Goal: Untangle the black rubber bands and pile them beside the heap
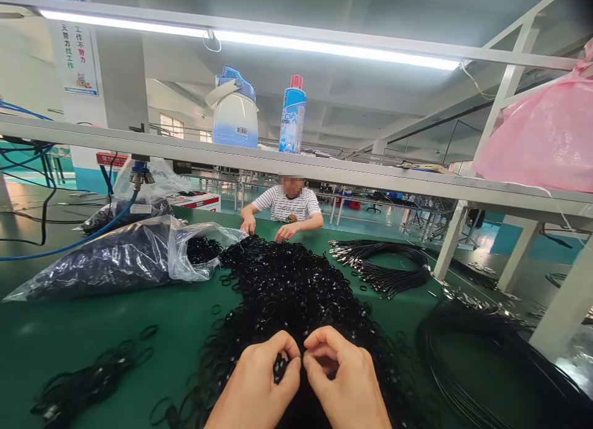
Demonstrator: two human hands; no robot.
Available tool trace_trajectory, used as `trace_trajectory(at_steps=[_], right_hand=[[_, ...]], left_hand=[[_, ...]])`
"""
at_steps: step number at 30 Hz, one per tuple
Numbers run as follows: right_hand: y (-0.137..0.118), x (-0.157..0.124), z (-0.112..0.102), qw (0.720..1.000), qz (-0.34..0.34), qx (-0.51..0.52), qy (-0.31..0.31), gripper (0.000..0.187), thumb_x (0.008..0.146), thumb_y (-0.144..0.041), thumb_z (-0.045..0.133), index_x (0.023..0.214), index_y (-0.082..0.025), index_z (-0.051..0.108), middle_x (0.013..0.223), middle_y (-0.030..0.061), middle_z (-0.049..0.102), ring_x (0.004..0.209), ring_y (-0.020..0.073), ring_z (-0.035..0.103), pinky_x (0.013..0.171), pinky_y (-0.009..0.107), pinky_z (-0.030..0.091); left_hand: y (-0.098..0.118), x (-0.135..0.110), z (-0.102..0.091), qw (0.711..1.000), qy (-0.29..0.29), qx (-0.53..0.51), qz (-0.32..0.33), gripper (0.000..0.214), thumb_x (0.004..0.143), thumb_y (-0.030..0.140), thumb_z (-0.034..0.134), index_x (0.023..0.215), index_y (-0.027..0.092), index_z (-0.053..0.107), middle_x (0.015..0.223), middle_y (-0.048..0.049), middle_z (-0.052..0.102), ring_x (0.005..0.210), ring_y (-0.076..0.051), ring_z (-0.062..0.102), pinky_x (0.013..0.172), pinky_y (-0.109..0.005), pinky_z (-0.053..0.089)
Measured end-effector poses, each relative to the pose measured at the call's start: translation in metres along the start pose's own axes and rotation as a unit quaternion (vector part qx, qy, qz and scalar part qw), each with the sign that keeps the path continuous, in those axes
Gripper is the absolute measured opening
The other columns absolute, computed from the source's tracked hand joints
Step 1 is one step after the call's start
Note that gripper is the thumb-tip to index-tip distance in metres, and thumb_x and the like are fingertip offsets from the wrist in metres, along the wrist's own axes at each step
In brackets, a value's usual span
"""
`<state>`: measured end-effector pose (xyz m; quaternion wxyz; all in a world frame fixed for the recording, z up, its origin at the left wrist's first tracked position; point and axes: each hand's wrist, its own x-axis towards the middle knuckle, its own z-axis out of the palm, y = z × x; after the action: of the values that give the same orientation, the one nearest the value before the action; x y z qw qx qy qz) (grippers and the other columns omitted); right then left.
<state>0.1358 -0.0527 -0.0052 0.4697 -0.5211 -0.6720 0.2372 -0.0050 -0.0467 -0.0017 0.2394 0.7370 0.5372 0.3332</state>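
A long heap of small black rings (296, 280) runs down the middle of the green table. Over its near end, my left hand (264, 379) is closed, thumb and forefinger pinched, with black rings showing in the curl of its fingers. Close beside it, my right hand (347, 379) is also pinched shut, its fingertips almost meeting those of the left. Whatever lies between the right fingertips is too small and dark to make out. At the far left of the heap, a clear plastic bag (134, 253) lies on its side, with more black rings at its mouth.
Across the table a person in a striped shirt (296, 203) has both hands at the heap's far end. Coiled black cables (393, 265) lie right, with a larger cable coil (463, 355) nearer. A black bundle (92, 379) lies left. Overhead, a shelf (324, 163) carries a jug (235, 110) and spray can (293, 117).
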Motion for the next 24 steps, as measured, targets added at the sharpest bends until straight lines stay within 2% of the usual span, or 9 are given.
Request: trace_trajectory(at_steps=[3, 9, 14, 20, 24], right_hand=[[0.000, -0.001, 0.001, 1.000, -0.009, -0.015, 0.009, 0.013, 0.074, -0.013, 0.052, 0.074, -0.023, 0.061, 0.065, -0.0032, 0.069, 0.056, 0.0145, 0.065, 0.054, 0.019, 0.047], [0.004, -0.001, -0.002, 0.998, -0.015, -0.046, -0.039, 0.017, 0.077, -0.014, 0.052, 0.081, -0.025, 0.065, 0.073, -0.0017, 0.072, 0.067, 0.0178, 0.068, 0.063, 0.023, 0.050], [0.007, -0.002, 0.003, 0.998, -0.045, -0.035, -0.015, 0.016, 0.075, -0.012, 0.050, 0.076, -0.024, 0.060, 0.070, -0.0035, 0.071, 0.063, 0.0150, 0.067, 0.053, 0.019, 0.045], [0.014, -0.005, 0.011, 0.987, -0.065, -0.150, 0.002, 0.016, 0.071, -0.009, 0.049, 0.071, -0.024, 0.053, 0.061, -0.0061, 0.062, 0.058, 0.0140, 0.061, 0.053, 0.020, 0.041], [0.015, -0.005, 0.013, 0.983, -0.078, -0.165, 0.018, 0.017, 0.068, -0.006, 0.048, 0.067, -0.022, 0.048, 0.061, -0.0061, 0.059, 0.061, 0.0131, 0.061, 0.055, 0.020, 0.039]], left_hand=[[0.001, 0.000, -0.001, 1.000, 0.000, -0.001, 0.001, 0.015, 0.080, 0.024, 0.043, 0.070, 0.022, 0.053, 0.060, 0.0061, 0.051, 0.056, -0.011, 0.043, 0.053, -0.021, 0.029], [0.000, 0.000, 0.001, 1.000, 0.004, 0.013, -0.005, 0.013, 0.079, 0.021, 0.041, 0.069, 0.022, 0.049, 0.059, 0.0064, 0.050, 0.055, -0.011, 0.042, 0.053, -0.021, 0.030], [0.000, -0.001, 0.002, 1.000, 0.004, 0.028, -0.007, 0.013, 0.077, 0.017, 0.039, 0.069, 0.022, 0.048, 0.059, 0.0062, 0.051, 0.055, -0.011, 0.043, 0.052, -0.021, 0.029], [-0.002, -0.004, 0.004, 0.999, 0.005, 0.042, 0.010, 0.013, 0.079, 0.019, 0.040, 0.069, 0.022, 0.048, 0.062, 0.0045, 0.055, 0.057, -0.012, 0.046, 0.054, -0.021, 0.031], [-0.003, -0.004, 0.006, 0.999, 0.008, 0.052, 0.005, 0.014, 0.080, 0.020, 0.041, 0.069, 0.022, 0.050, 0.065, 0.0030, 0.057, 0.059, -0.013, 0.047, 0.055, -0.021, 0.031]])
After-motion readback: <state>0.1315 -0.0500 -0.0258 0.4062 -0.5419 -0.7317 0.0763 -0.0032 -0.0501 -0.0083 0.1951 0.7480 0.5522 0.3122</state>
